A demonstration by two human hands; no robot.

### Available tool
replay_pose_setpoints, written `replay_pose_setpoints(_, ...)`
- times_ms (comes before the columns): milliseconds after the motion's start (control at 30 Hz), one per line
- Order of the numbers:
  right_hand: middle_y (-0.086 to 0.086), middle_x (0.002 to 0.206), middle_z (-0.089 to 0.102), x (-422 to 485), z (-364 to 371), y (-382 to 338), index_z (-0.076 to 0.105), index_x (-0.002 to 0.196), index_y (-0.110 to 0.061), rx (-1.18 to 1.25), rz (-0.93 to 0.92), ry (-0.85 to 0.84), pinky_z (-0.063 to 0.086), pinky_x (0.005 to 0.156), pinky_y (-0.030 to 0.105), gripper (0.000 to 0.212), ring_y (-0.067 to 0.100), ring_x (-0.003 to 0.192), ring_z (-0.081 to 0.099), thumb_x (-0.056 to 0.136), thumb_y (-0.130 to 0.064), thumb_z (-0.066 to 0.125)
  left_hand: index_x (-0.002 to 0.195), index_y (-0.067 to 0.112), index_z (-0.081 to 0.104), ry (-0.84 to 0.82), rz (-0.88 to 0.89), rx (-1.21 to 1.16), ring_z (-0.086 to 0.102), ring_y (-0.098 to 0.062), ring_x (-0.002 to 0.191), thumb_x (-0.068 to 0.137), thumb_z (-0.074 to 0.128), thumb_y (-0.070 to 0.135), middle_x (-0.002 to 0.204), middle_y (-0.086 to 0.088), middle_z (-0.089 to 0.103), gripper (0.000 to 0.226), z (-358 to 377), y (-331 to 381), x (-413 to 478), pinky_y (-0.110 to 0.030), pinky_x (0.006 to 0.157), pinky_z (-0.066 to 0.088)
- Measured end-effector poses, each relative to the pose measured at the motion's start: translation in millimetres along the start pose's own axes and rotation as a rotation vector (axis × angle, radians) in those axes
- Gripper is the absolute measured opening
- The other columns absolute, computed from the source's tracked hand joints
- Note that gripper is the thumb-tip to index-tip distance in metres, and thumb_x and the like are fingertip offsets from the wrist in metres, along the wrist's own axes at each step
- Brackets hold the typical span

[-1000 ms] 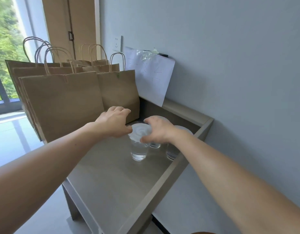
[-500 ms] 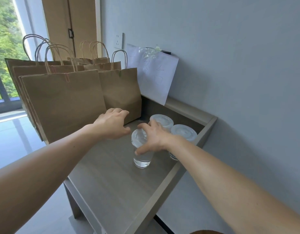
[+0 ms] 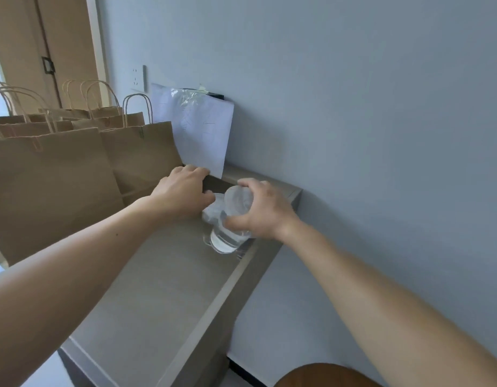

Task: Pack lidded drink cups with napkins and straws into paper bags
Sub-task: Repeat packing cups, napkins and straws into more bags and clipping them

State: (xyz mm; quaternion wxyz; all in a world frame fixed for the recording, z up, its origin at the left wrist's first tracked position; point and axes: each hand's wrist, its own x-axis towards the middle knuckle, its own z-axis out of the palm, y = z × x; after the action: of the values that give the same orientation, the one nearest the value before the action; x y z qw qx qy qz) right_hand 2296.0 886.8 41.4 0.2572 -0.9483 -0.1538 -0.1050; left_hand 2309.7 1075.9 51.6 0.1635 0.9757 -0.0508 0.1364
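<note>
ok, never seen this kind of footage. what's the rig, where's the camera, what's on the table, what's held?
No machine here: these are a person's two bare hands, filmed by one wide-angle camera worn on the head, looking forward and down, so the arms enter from below. The surface is a grey table with a raised rim. On it stand brown paper bags with twisted handles; beside them a white paper sheet hangs on the wall. The right hand grips a clear plastic cup with a translucent lid, a little water inside. A second lidded cup shows just behind it. The left hand rests near the bags, fingers loosely curled, apparently holding nothing.
</note>
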Motion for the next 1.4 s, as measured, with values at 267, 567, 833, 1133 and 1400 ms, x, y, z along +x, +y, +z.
replay_pose_setpoints(267,-0.008,0.134,0.048,-54.5,-105.4,68.9,0.047,0.136,-0.031,0.255,0.167,0.365,0.038,0.091,0.028,0.088,0.012,0.123,0.045,0.059,-0.054,0.083,0.147,0.019,0.039,-0.03,0.182,-0.019,0.035,-0.029,0.136,0.087,0.059,0.041,0.149,-0.006,0.041,0.066,12.9,92.6,6.9,-0.045,0.103,0.038)
replay_pose_setpoints(567,-0.003,0.128,0.049,-173.5,-132.1,186.3,0.044,0.138,-0.033,-0.067,0.444,0.261,0.038,0.085,0.031,0.094,0.021,0.123,0.044,0.055,-0.054,0.084,0.149,0.02,0.037,-0.17,0.338,-0.009,0.034,-0.03,0.139,0.087,0.06,0.04,0.15,-0.007,0.04,0.07,88.3,208.5,-22.5,-0.043,0.108,0.036)
replay_pose_setpoints(833,-0.003,0.133,0.046,-282.6,-97.6,275.0,0.039,0.14,-0.034,-0.092,0.641,0.106,0.04,0.088,0.034,0.097,0.022,0.126,0.039,0.054,-0.057,0.078,0.152,0.021,0.03,-0.481,0.43,0.066,0.032,-0.028,0.141,0.089,0.057,0.044,0.154,-0.005,0.037,0.072,207.6,280.2,-99.7,-0.045,0.111,0.035)
replay_pose_setpoints(1133,-0.005,0.135,0.043,-362.8,-43.0,321.7,0.036,0.139,-0.033,-0.063,0.634,-0.096,0.04,0.085,0.035,0.097,0.023,0.124,0.039,0.054,-0.062,0.074,0.139,0.019,0.041,-0.95,0.363,0.176,0.06,-0.025,0.109,0.074,0.074,0.039,0.128,-0.006,0.059,0.076,318.1,300.7,-216.8,-0.041,0.092,0.055)
replay_pose_setpoints(1400,-0.003,0.138,0.041,-398.7,-23.3,330.9,0.03,0.144,-0.031,-0.159,0.425,-0.286,0.045,0.097,0.039,0.098,0.025,0.126,0.038,0.06,-0.057,0.074,0.092,0.019,0.064,-1.194,0.115,0.03,0.064,-0.016,0.074,0.075,0.059,0.068,0.085,0.0,0.066,0.053,370.8,307.2,-295.0,-0.035,0.077,0.056)
